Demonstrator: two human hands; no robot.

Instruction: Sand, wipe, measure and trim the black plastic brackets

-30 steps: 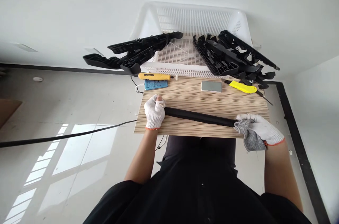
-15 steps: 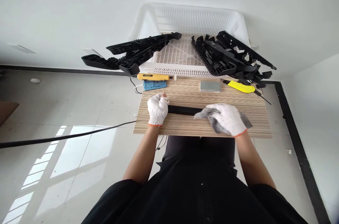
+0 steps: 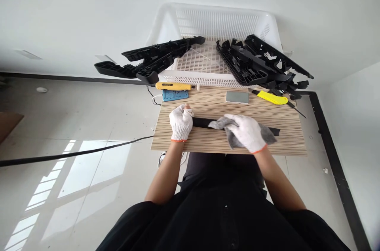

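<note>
A long black plastic strip point(image 3: 201, 122) lies across the wood-grained board, its right end showing past the cloth. My left hand point(image 3: 181, 122), in a white knit glove, is closed around the strip's left end. My right hand point(image 3: 247, 131), gloved the same way, grips a grey cloth point(image 3: 234, 140) and presses it onto the strip right of its middle. The cloth and hand hide part of the strip.
Behind the board point(image 3: 166, 142) stands a white plastic basket point(image 3: 204, 78) with black plastic parts point(image 3: 246, 65) hanging over its rim. Along the back edge lie a yellow-handled tool point(image 3: 173, 86), a blue item point(image 3: 175, 95), a grey block point(image 3: 237, 97) and a yellow knife point(image 3: 272, 97).
My right hand has slid the cloth leftward along the strip, uncovering its right end. My left hand keeps its grip, shifted slightly right in view.
</note>
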